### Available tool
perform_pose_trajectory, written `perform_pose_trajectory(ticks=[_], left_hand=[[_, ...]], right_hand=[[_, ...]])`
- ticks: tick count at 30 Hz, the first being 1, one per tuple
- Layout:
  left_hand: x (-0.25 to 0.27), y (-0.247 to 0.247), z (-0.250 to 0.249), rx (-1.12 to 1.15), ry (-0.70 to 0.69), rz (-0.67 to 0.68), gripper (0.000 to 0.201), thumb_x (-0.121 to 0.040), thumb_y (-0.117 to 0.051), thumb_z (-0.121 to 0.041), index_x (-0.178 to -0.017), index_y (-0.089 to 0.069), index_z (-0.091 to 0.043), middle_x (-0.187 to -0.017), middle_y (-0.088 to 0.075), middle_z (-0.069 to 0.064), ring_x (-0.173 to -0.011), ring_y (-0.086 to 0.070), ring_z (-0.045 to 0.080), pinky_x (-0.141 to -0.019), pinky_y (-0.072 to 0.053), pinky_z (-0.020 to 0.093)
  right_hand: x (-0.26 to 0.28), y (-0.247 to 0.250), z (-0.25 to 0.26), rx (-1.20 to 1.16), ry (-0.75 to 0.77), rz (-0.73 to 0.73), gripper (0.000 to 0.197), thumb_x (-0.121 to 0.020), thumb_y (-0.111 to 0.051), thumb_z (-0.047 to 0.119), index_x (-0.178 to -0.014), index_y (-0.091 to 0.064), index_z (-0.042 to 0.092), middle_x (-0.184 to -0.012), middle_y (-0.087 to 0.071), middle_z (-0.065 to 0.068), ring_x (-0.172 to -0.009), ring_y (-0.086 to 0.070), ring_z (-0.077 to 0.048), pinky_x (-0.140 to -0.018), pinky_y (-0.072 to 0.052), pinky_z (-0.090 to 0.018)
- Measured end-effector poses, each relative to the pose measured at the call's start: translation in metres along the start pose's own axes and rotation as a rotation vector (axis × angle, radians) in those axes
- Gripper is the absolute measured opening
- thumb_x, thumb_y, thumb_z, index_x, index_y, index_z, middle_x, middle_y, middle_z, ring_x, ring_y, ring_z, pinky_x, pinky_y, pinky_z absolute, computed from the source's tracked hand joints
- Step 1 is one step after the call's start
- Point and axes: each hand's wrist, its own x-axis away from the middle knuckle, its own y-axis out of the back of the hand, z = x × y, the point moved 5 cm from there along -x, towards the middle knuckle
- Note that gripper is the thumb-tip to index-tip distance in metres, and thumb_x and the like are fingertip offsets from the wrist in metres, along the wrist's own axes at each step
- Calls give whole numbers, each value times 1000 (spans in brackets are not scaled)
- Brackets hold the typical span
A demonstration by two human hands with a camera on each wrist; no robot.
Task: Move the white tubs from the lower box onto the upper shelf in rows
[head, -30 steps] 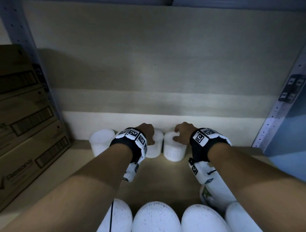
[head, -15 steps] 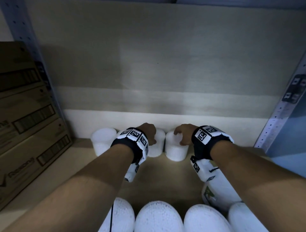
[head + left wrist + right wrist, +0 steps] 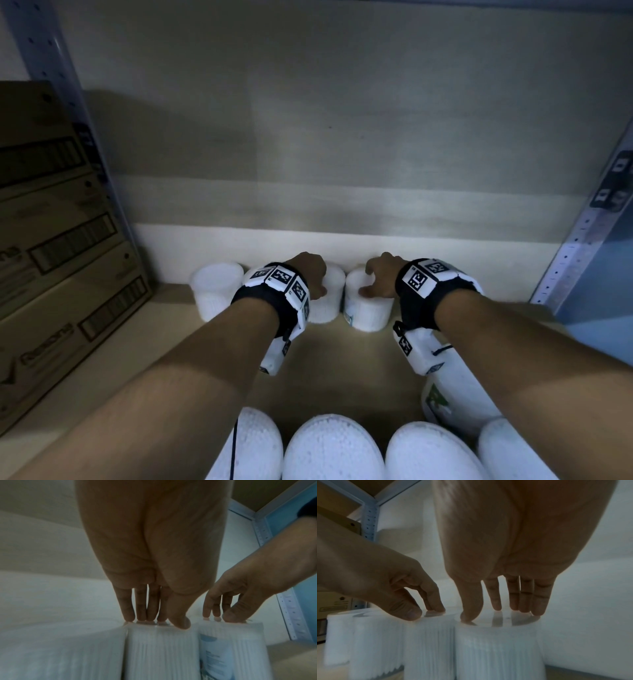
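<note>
1. From the head view I see the upper shelf (image 3: 342,363) running from 6 o'clock back to a pale wall at 12 o'clock, with stacked cardboard boxes (image 3: 58,246) at 9 o'clock and a perforated steel upright (image 3: 575,246) at 3 o'clock.
2. A back row of white tubs (image 3: 215,291) stands upright along the wall, each with its long axis vertical. I count four, close together, though one is mostly hidden behind my left wristband.
3. More white foam-topped tubs (image 3: 332,448) crowd the near edge at 6 o'clock. I cannot tell whether these sit in the lower box.
4. The third tub (image 3: 329,301) lies directly under my left hand (image 3: 308,274); the fourth tub (image 3: 368,308) lies directly under my right hand (image 3: 380,277), touching or nearly touching its neighbour at 9 o'clock. Each hand is equally near its own tub.
5. In the left wrist view, my left fingers (image 3: 140,607) hang nearly straight and together, tips and thumb resting on the lid, gripping nothing.
6. In the right wrist view, my right fingers (image 3: 525,597) are likewise extended, slightly spread, with the thumb tip pressing the lid's near edge.
7. I judge both tubs placed; the next move is lifting straight up, clear of the lids.
</note>
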Motion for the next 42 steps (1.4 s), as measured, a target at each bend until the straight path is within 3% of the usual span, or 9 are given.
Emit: perform_pose_trajectory(ticks=[3, 6, 10, 14, 16, 19, 34, 38, 42], left_hand=[[1, 1, -1, -1, -2, -3, 45, -91, -58, -27, -128, -55, 0, -134, -55, 15, -124, -52, 30, -104, -44, 38], [2, 1, -1, 10, -1, -2, 45, -91, -59, -26, -128, -55, -1, -134, -55, 15, -124, -52, 30, -104, -45, 38], [3, 1, -1, 14, 2, 15, 45, -91, -58, -25, -128, -55, 1, -135, -54, 17, -124, -52, 30, -104, -44, 39], [4, 1, -2, 15, 2, 21, 48, -92, -57, -25, -132, -51, -1, -139, -50, 16, -129, -48, 30, -107, -41, 39], [5, 0, -2, 8, 3, 23, 48, -92, -56, -25, -133, -49, -1, -140, -49, 16, -130, -47, 30, -108, -40, 39], [7, 2, -3, 3, -3, 18, 50, -94, -54, -25, -136, -46, -2, -143, -45, 15, -133, -42, 29, -110, -37, 37], [13, 5, -7, -29, -8, 18, 50, -96, -50, -27, -140, -42, -3, -147, -40, 13, -138, -36, 28, -113, -32, 35], [14, 5, -7, -37, -6, 24, 49, -95, -50, -27, -137, -45, -3, -144, -44, 14, -135, -39, 28, -112, -33, 36], [15, 4, -6, -32, -5, 20, 46, -95, -51, -26, -136, -47, -4, -141, -46, 13, -133, -41, 27, -111, -35, 35]], right_hand=[[1, 2, 1, -10, 22, 18, 63, -89, -58, 42, -141, -38, 13, -145, -36, -13, -131, -44, -31, -105, -40, -37], [1, 3, 1, -54, 70, 47, 59, -88, -62, 23, -142, -39, 15, -148, -36, -9, -134, -41, -26, -106, -37, -31], [0, 4, 0, -79, 99, 58, 56, -88, -54, 5, -141, -41, 19, -150, -36, -7, -136, -39, -25, -110, -37, -31], [-2, 8, -1, -65, 46, -70, 48, -93, -51, 28, -138, -43, 16, -146, -37, -10, -134, -38, -30, -110, -34, -34], [-4, 4, -1, -42, 19, -60, 57, -92, -50, 42, -140, -40, 13, -145, -36, -13, -133, -39, -31, -109, -35, -38], [-6, -3, 0, -8, 12, -11, 66, -89, -53, 49, -141, -37, 12, -145, -35, -14, -132, -41, -32, -108, -37, -40], [-2, 5, 1, -79, 101, 54, 60, -85, -66, 23, -139, -43, 16, -147, -39, -8, -133, -43, -25, -105, -37, -32], [1, 10, 3, -165, 133, 46, 55, -84, -58, 6, -136, -48, 20, -146, -41, -5, -133, -42, -24, -105, -38, -31], [1, 16, 3, -58, 55, -66, 47, -91, -56, 24, -136, -47, 15, -144, -43, -9, -132, -42, -27, -108, -32, -31]])
